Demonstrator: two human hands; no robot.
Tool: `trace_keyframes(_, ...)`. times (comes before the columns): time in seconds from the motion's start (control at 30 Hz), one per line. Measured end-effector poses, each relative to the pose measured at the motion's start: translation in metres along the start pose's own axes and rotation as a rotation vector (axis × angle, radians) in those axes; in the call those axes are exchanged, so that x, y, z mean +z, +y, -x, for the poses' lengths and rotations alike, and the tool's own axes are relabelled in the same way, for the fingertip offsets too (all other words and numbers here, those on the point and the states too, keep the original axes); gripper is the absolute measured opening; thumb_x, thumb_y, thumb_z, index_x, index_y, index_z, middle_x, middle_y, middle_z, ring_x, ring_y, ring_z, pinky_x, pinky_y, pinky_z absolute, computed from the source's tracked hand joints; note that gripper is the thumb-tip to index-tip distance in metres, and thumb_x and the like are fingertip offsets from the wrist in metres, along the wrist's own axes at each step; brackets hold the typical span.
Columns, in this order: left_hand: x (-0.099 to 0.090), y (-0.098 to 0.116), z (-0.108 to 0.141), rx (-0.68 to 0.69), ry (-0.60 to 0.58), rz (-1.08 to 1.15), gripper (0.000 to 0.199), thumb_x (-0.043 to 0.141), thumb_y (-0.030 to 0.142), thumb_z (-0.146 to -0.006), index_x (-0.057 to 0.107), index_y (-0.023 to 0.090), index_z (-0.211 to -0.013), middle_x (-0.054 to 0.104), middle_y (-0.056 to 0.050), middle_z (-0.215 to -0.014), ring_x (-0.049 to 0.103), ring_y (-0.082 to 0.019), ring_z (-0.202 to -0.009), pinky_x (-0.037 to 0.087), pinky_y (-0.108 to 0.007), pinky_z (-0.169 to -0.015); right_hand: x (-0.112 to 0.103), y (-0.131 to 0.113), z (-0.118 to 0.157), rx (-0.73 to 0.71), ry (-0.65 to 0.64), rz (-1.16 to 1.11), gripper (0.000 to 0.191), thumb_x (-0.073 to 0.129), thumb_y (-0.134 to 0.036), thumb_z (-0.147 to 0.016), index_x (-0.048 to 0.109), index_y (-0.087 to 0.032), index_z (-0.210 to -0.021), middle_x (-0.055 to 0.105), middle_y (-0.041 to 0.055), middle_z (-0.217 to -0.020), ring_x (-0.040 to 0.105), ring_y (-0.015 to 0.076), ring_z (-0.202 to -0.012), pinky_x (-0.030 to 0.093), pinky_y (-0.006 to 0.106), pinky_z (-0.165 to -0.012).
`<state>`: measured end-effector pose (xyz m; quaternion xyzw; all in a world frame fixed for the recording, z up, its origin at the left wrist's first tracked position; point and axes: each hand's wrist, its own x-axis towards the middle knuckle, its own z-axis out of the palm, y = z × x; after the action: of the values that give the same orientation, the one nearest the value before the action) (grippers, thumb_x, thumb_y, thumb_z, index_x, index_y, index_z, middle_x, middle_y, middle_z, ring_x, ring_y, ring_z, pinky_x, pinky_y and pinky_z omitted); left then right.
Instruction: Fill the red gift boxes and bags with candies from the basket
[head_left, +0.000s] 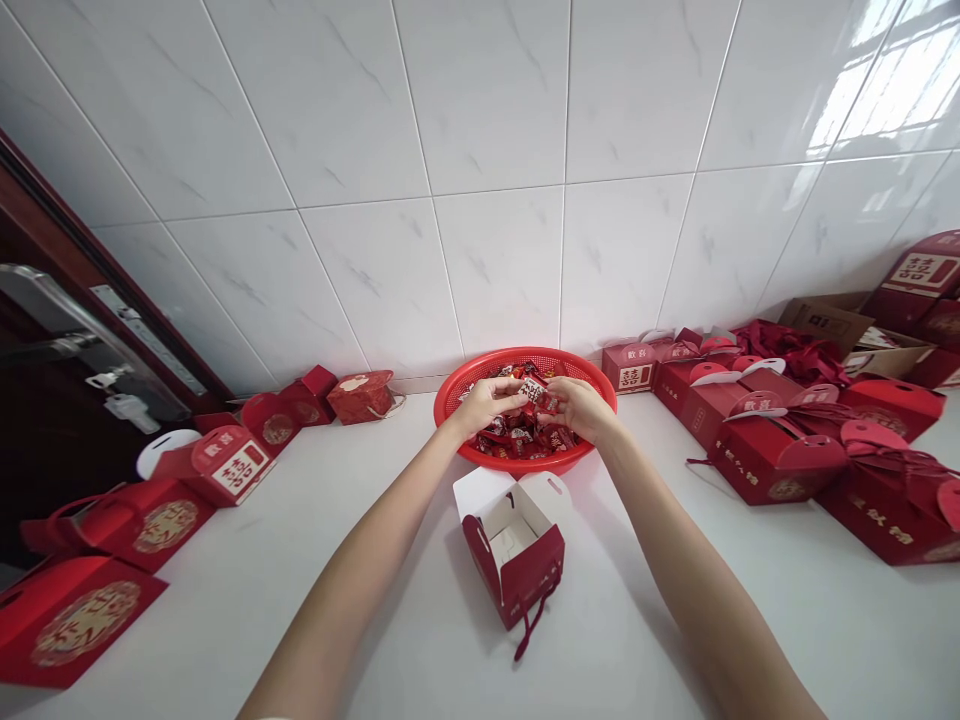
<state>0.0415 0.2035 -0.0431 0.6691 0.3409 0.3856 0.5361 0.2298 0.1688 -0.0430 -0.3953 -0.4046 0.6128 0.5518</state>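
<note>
Over the red plastic basket [450, 385], my left hand [487, 405] pinches a small wrapped candy [534, 388] with dark characters on a pale patch. My right hand [581, 408] meets it from the other side, its fingers closed around red candy wrappers; how many pieces are there I cannot tell. Beneath both hands, loose candies [521, 440] in red and dark wrappers fill the basket. A dark red gift box [534, 575] stands open in front of the basket, flaps up, showing its white inside. A dark red cord hangs from its near side.
Closed red gift boxes [174, 524] line the left side of the white table [315, 560]. Several more boxes [776, 458] crowd the right, near a cardboard carton [829, 322] and dark red ribbon [787, 345]. A tiled wall [495, 260] rises behind; a dark door with keys [124, 400] is at left.
</note>
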Motion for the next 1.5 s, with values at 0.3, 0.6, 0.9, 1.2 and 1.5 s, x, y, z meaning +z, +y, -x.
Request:
trace_keyframes(0.3,0.001,0.004,0.001,0.047,-0.057,-0.020,0.051,0.088,0.042,-0.064,0.076,0.015,-0.106,0.075,-0.009,-0.107,0.066,-0.023,-0.101,0.051,-0.040,-0.095,0.000,-0.001,0.004,0.003,-0.063,-0.138,0.027,0.089,-0.014,-0.056,0.068,-0.015,-0.073,0.069,0.0026,-0.076,0.066,0.0140,-0.065,0.058,0.023,-0.051)
trace_keyframes(0.6,-0.005,-0.008,-0.006,0.021,0.060,-0.436,0.024,0.067,0.028,-0.082,0.077,0.016,-0.100,0.077,-0.010,-0.103,0.069,-0.025,-0.098,0.052,-0.040,-0.094,-0.011,-0.006,-0.006,-0.020,0.226,-0.385,0.010,0.066,-0.020,-0.076,0.057,-0.021,-0.071,0.065,-0.0009,-0.063,0.061,0.0122,-0.058,0.055,0.021,-0.048)
trace_keyframes(0.9,0.021,0.005,-0.012,0.140,-0.215,-0.669,0.034,0.079,0.017,-0.065,0.080,0.024,-0.099,0.073,-0.007,-0.118,0.063,-0.030,-0.114,0.045,-0.038,-0.103,-0.014,0.000,-0.011,-0.075,0.305,-0.428,0.006,0.062,-0.019,-0.072,0.057,-0.021,-0.072,0.068,0.0008,-0.065,0.065,0.0135,-0.059,0.057,0.022,-0.051)
trace_keyframes(1.2,0.043,-0.002,-0.031,0.018,-0.347,-1.003,0.020,0.084,0.039,-0.060,0.070,0.025,-0.062,0.068,-0.002,-0.067,0.066,-0.027,-0.081,0.046,-0.032,-0.081,-0.015,0.005,-0.012,-0.138,0.342,-0.408,0.009,0.064,-0.020,-0.068,0.056,-0.022,-0.070,0.069,0.0010,-0.066,0.064,0.0139,-0.058,0.054,0.023,-0.047)
trace_keyframes(1.5,0.021,-0.028,-0.040,-0.164,-0.343,-1.053,0.028,0.085,0.023,-0.044,0.057,0.022,-0.049,0.052,0.003,-0.043,0.061,-0.022,-0.056,0.049,-0.032,-0.068,-0.015,0.003,-0.010,-0.154,0.343,-0.398,0.010,0.064,-0.018,-0.066,0.056,-0.022,-0.069,0.069,0.0012,-0.065,0.064,0.0153,-0.059,0.054,0.024,-0.046)
